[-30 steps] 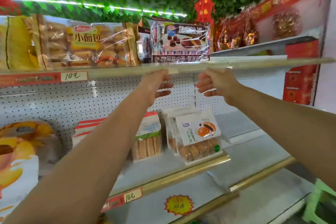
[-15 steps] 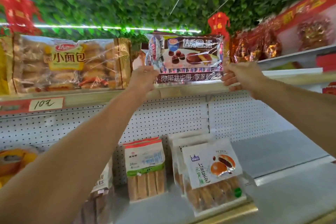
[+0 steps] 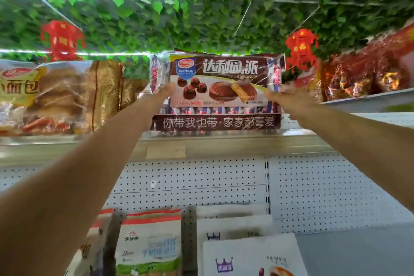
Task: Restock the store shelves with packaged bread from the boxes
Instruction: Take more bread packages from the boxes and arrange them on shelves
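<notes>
On the top shelf (image 3: pixel 215 148), near the middle of its front edge, a large brown pack of chocolate pies (image 3: pixel 217 89) stands upright, its printed face turned outward and its bottom resting just behind the shelf lip. Both arms reach up to it. The left hand (image 3: pixel 164 92) meets the pack's left side and the right hand (image 3: pixel 284 97) its right side, so the pack sits between them; the fingers are hidden behind the wrapper or blurred, so I cannot tell whether they curl round the edges or only press flat against them.

Left of the pack, touching or nearly touching it, a clear bag of small bread rolls (image 3: pixel 51 98) fills that stretch of the shelf. To the right, on a neighbouring higher shelf, lie red foil packets (image 3: pixel 367 74). One level down, upright pouches of packaged bread (image 3: pixel 149 244) and white pouches with a crown logo (image 3: pixel 246 253) stand at the front of the lower shelf (image 3: pixel 358 251), whose right part shows bare grey surface.

As a judgement: this pack looks placed or nearly so, needing at most a final squaring and release. Much remains: the top shelf has room beside the pack toward its right end, and the lower shelf has open space. No boxes are in view, so how much stock is left cannot be told.
</notes>
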Motion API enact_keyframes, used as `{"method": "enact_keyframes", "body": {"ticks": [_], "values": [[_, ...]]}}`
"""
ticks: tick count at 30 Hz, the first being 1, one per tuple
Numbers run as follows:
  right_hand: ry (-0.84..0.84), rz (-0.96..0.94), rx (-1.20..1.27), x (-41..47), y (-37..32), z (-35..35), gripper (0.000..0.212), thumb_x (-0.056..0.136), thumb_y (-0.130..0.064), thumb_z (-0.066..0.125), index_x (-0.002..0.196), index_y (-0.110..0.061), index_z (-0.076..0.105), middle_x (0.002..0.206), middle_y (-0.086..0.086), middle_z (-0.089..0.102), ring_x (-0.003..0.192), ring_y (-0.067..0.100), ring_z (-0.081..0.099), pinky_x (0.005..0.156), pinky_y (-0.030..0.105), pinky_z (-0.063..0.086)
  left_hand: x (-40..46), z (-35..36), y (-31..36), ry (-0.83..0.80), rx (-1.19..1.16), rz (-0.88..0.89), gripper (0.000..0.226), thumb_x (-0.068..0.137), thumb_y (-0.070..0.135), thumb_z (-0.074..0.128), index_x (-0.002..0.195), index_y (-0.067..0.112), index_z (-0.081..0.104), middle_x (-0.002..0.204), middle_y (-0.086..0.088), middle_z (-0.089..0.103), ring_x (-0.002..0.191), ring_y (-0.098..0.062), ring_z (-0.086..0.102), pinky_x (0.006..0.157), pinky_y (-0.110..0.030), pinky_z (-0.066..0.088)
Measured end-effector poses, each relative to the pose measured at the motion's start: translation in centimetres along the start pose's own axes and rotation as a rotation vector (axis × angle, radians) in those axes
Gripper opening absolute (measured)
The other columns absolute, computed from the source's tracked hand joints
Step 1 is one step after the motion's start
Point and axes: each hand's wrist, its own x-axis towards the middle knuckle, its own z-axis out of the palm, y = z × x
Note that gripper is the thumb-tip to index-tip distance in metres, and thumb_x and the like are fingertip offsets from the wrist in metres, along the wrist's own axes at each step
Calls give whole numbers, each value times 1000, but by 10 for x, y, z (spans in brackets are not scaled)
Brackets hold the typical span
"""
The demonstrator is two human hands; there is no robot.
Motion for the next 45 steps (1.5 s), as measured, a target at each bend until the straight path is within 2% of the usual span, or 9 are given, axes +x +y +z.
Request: {"method": "enact_keyframes", "body": {"ticks": [6, 11, 17, 23, 28, 33, 38, 41, 45], "values": [[-142, 3, 26, 28, 20, -13, 104, 75, -55, 74, 150, -4, 23, 157, 12, 27, 140, 31, 32, 107, 42, 32, 40, 15, -13, 9, -46, 15, 149, -2, 78, 82, 130, 12, 58, 135, -11, 58, 118, -34, 59, 99, -55, 49], [-251, -20, 42, 52, 36, -33, 145, 27, -73, 85, 149, -15, 32, 155, 8, 35, 141, 29, 33, 116, 51, 25, 19, 40, 3, -92, -53, 63, 115, 39, 69, 88, 130, 10, 53, 128, 1, 54, 117, -19, 50, 106, -37, 36], [-327, 9, 119, 69, 47, -33, 140, 38, -64, 87, 154, -23, 19, 159, 3, 25, 146, 26, 22, 116, 59, 18, 31, 49, -4, -170, 56, 100, 84, 80, 63, 65, 148, 23, 36, 157, -7, 34, 144, -28, 31, 118, -50, 23], [-502, 29, 223, 88, 44, -30, 36, 88, -46, 57, 110, -18, 59, 82, 1, 73, 75, 13, 64, 79, 31, 50, 73, 39, -8, -405, 69, 37, 135, 34, 72, 89, 148, 20, 40, 144, -8, 55, 133, -27, 52, 110, -54, 41], [-548, 51, 246, 93, 43, -26, 72, 47, -61, 83, 101, -18, 62, 71, 0, 75, 56, 12, 70, 57, 26, 53, 68, 49, -1, -501, 8, 19, 120, 12, 66, 91, 116, 12, 64, 106, -7, 76, 96, -24, 73, 79, -37, 61], [-529, 52, 271, 97, 40, -14, 70, 48, -58, 87, 107, -28, 64, 99, 0, 74, 81, 14, 70, 72, 28, 52, 73, 43, -3, -391, 107, 80, 131, 15, 83, 79, 125, 12, 64, 133, -8, 61, 125, -20, 51, 113, -44, 35], [-555, 27, 289, 90, 29, 15, 44, 63, -45, 80, 98, -23, 64, 100, -10, 65, 82, 4, 59, 66, 23, 43, 90, 16, -12, -328, 3, 68, 116, 23, 69, 89, 123, 15, 64, 125, -11, 68, 115, -27, 63, 103, -49, 47], [-514, -21, 192, 95, 23, 36, 95, 23, -59, 92, 103, -17, 63, 102, -10, 65, 84, 2, 60, 72, 23, 44, 107, 1, -20, -236, -18, 6, 146, 26, 66, 92, 151, 21, 32, 150, -14, 45, 134, -34, 47, 106, -58, 42], [-343, -58, 69, 101, 25, 50, 84, 45, -63, 82, 106, -11, 58, 136, 1, 54, 120, 17, 48, 98, 34, 33, 104, 1, -20, -103, 9, 60, 153, 30, 68, 91, 156, 34, 11, 156, -11, 37, 136, -36, 44, 106, -59, 41]]}}
